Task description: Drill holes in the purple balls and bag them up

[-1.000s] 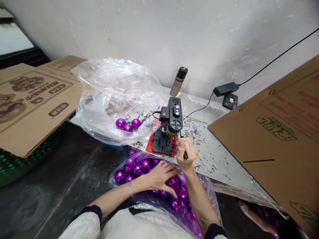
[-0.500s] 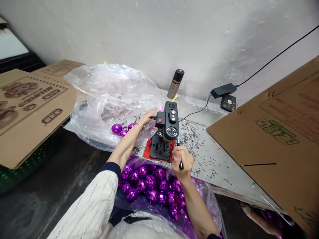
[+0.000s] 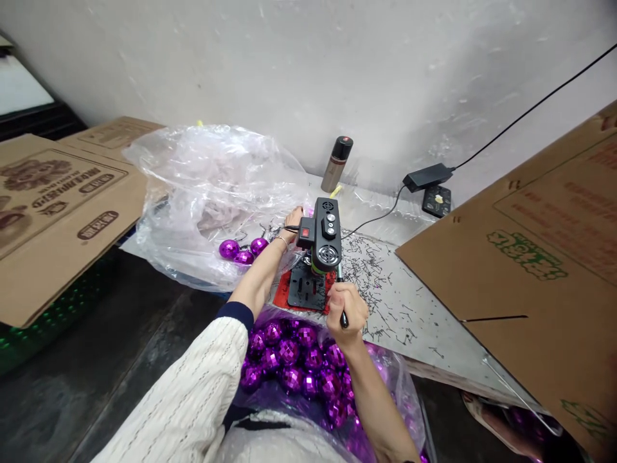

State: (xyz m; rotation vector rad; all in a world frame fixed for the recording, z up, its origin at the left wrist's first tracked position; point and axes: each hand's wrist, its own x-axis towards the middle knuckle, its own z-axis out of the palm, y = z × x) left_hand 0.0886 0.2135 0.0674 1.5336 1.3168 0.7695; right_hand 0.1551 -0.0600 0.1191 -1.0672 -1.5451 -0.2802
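Observation:
My right hand [image 3: 348,310] is closed around the black-gripped lever [image 3: 344,319] of a small black press machine [image 3: 326,235] with two round vents, knobs and a red switch. The machine's black base plate [image 3: 304,289] rests on a red sheet. My left hand [image 3: 294,218] reaches behind the machine's left side; its fingers are largely hidden. A bit of shiny purple shows beside its fingertips. Left of that forearm, several purple mirrored balls [image 3: 243,257] lie by a clear plastic bag [image 3: 207,173]. Many more faceted purple balls [image 3: 289,352] fill a bag in front of me.
Small black wire-like bits [image 3: 380,276] litter the white tabletop [image 3: 419,334]. A spray can [image 3: 337,164] stands by the wall near a black power adapter [image 3: 428,177] with its cord. Cardboard boxes flank the table, one at left [image 3: 53,218], another at right [image 3: 540,257].
My left hand has shifted slightly right and farther behind the machine, its fingers now less visible. My right hand stays on the lever. The view has shifted slightly.

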